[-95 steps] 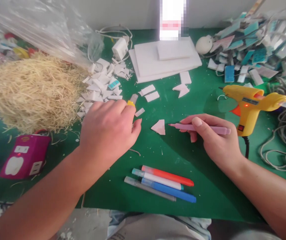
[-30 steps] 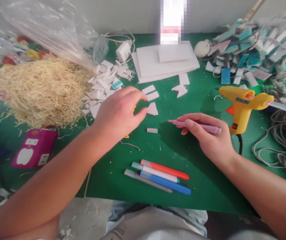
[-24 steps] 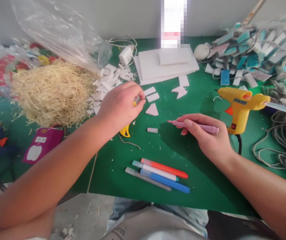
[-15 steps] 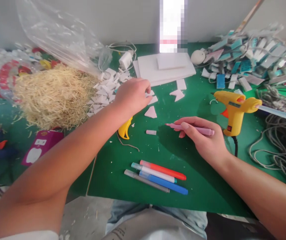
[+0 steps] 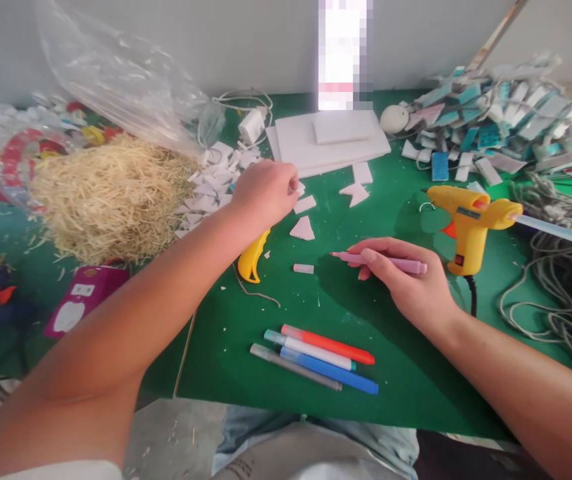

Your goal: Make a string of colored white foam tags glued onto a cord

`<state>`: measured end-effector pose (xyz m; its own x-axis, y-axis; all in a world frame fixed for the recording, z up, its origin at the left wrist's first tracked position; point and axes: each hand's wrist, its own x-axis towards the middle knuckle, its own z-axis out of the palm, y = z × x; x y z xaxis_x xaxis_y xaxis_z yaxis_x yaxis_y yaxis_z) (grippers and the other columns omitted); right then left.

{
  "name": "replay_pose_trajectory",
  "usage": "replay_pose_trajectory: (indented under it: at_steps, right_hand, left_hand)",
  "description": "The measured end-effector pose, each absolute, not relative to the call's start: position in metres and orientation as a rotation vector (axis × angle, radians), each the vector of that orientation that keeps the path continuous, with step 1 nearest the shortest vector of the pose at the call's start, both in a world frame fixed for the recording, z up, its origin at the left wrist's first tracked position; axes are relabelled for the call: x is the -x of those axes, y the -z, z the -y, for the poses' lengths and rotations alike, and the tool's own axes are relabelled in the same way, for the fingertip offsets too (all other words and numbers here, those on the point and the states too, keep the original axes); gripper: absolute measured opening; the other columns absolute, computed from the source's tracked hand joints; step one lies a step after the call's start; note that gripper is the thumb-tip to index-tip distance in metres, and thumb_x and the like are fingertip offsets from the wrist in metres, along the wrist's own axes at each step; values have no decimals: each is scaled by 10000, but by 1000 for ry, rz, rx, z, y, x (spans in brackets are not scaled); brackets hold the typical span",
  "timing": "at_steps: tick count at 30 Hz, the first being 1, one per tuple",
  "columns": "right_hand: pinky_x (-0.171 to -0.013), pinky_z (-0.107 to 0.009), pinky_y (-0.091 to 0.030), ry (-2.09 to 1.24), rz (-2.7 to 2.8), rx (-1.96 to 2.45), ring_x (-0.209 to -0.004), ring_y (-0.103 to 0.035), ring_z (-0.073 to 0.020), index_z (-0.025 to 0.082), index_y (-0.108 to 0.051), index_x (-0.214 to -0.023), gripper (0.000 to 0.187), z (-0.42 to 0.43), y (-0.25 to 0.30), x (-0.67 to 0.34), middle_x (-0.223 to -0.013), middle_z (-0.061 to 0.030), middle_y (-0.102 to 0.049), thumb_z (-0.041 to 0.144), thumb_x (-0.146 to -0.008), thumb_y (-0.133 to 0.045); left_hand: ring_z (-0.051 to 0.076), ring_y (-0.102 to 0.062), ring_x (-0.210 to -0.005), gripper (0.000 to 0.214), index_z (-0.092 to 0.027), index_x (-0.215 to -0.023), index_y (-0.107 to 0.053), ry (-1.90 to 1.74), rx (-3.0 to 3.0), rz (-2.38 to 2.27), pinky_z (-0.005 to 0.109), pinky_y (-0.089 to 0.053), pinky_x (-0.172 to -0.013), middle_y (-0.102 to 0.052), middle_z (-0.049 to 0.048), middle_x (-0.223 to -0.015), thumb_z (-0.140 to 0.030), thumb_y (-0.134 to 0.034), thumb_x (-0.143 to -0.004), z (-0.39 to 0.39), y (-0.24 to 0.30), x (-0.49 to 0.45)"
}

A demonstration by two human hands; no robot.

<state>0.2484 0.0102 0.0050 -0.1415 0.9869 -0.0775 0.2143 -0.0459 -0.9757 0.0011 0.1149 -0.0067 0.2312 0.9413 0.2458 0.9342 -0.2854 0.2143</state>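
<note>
My right hand (image 5: 401, 273) grips an uncapped pink marker (image 5: 401, 265), its tip pointing left over the green table. A small pink cap (image 5: 303, 269) lies just left of the tip. My left hand (image 5: 266, 190) is closed beside a heap of white foam scraps (image 5: 209, 190); its curled fingertips are hidden, so what they hold cannot be made out. Close to those fingers lie a white foam strip (image 5: 305, 205) and a triangular foam piece (image 5: 303, 228). Below the left wrist sits a yellow curved handle (image 5: 252, 260), partly covered by the arm.
Capped markers, including a red one (image 5: 331, 344) and a blue one (image 5: 329, 370), lie at the front. A yellow glue gun (image 5: 469, 227) stands right, near grey cord (image 5: 556, 267). White foam sheets (image 5: 331, 160) lie behind; straw (image 5: 111, 200) is heaped left.
My left hand has curled its fingers closer together and shifted slightly at the foam scraps. My right hand keeps the marker almost still. The whole view has moved slightly.
</note>
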Motion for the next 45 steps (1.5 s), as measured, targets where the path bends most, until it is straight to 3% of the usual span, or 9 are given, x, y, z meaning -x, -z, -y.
replay_pose_trajectory:
  at_steps: [10,16,20,23,30,38,45]
  right_hand:
    - [-543,-284,-587,-1244,1444,1330,-573,-681,-156,198,-812,-826,229,-10,-6,-248,-755,-51,-803,425,-840,-785]
    - [-578,-298,-599,-1123,1371,1359,-630,-706,-171,215,-803,-838,203,-9,-6,-250,-803,-52,-812,417,-849,-788]
    - [-569,-301,-581,-1032,1359,1374,-600,-687,-168,224,-797,-856,209,-8,-4,-251,-703,-24,-764,430,-872,-761]
    - [-555,-290,-563,-1008,1390,1382,-571,-661,-157,228,-801,-844,175,-9,-3,-251,-634,-2,-720,389,-878,-742]
    - [-535,-282,-543,-1018,1399,1375,-558,-645,-145,238,-814,-829,158,-9,-4,-252,-667,-6,-737,367,-878,-739]
    - [-536,-287,-551,-1018,1411,1374,-550,-640,-150,239,-806,-814,183,-9,-4,-253,-637,-3,-721,401,-879,-749]
    - [-527,-275,-548,-1048,1402,1357,-544,-638,-139,236,-804,-807,185,-9,-3,-252,-634,4,-714,405,-872,-763]
  left_hand:
    - [227,-687,-818,197,-205,-891,-724,-424,-2370,-1878,357,-519,-711,-788,54,-961,-91,-653,-748,-114,-6,-10]
    - [103,-525,-518,54,-213,-846,-716,-565,-2345,-1551,252,-408,-541,-686,-53,-680,-173,-729,-813,-48,-30,-22]
    - [102,-620,-645,110,-191,-841,-674,-567,-2461,-1092,221,-476,-623,-731,-29,-804,-88,-646,-870,-5,-17,-32]
    - [154,-685,-779,175,-176,-820,-652,-576,-2558,-1025,264,-517,-705,-750,14,-858,-92,-561,-943,4,-3,-34]
    - [92,-636,-679,106,-166,-868,-675,-634,-2286,-1085,196,-504,-639,-740,6,-881,-86,-634,-925,-9,-2,-24]
    - [169,-757,-898,69,-163,-953,-715,-668,-2527,-961,259,-590,-771,-786,45,-1038,-202,-661,-973,-5,6,-28]
    - [138,-747,-812,91,-199,-1022,-735,-551,-2726,-965,251,-572,-746,-773,8,-1094,-214,-677,-954,-3,5,-23]
